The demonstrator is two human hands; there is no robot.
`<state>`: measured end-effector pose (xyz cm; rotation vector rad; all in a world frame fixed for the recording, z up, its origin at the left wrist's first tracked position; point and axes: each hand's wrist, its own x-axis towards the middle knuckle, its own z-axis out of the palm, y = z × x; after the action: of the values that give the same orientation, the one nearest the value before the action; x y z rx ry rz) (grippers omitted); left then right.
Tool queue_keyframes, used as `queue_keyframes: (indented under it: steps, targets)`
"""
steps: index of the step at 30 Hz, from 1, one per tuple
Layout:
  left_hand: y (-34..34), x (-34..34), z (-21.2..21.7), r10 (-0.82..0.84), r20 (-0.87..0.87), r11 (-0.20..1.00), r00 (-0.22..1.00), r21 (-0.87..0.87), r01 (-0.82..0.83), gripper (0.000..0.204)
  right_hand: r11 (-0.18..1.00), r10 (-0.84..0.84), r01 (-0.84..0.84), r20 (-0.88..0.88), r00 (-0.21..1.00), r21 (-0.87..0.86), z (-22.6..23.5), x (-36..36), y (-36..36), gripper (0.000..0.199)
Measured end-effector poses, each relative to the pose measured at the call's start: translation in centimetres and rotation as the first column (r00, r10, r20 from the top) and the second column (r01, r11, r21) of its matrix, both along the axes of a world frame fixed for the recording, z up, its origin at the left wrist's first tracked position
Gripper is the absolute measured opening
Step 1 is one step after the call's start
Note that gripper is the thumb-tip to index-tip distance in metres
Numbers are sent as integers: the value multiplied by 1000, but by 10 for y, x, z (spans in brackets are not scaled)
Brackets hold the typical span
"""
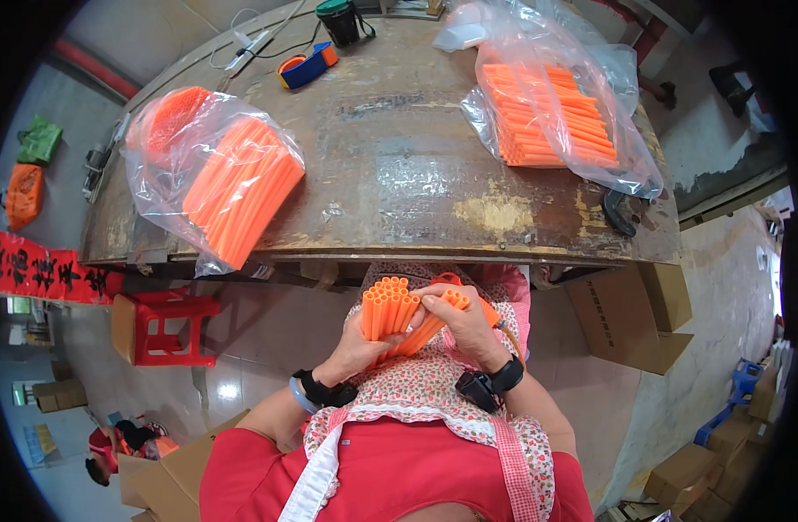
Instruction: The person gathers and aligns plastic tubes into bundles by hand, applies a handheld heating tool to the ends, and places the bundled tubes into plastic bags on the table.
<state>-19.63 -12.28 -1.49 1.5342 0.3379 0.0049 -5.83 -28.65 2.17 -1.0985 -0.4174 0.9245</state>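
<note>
Tubes of orange colour stood in a bunch inside the left hand, which was curled around their lower part, perhaps so that they could not spread and their open ends remained nearly level. The right hand was narrow, its thumb and fingers pinching slanting tubes close to their upper ends. This grip, I judge, left the ends easy to see. Both hands were near together above the apron, before the table edge, probably because there the arms could work low and close to the body. Just beside the right hand was an orange piece; what it was, I could not tell.

Farther out, on the table, two clear bags were placed well apart. The left bag had a pile near the front edge, and the right bag had another stack, somewhat farther back. Their tubes lay parallel, maybe for tidy packing. Between the bags, toward the back, were a tape dispenser and a cup, likely put aside to leave the middle free.

Below, a stool stood at left and a carton at right.
</note>
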Motion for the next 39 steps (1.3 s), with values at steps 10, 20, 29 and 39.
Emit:
queue_keyframes:
  steps: [10, 20, 29, 39]
  targets:
    - [1, 3, 5, -21, -27, 999, 999, -34, 20, 37, 1000, 12, -9, 80, 997, -29, 6, 2, 0, 21]
    - [-1, 2, 11, -30, -23, 997, 999, -75, 29, 35, 995, 46, -35, 116, 992, -94, 5, 4, -2, 20]
    - [4, -9, 10, -84, 70, 985, 994, 159, 72, 44, 975, 219, -220, 52, 974, 18, -3, -12, 5, 53]
    - [11, -27, 1, -178, 92, 929, 980, 345, 137, 56, 952, 271, -253, -83, 959, 173, -4, -11, 8, 54]
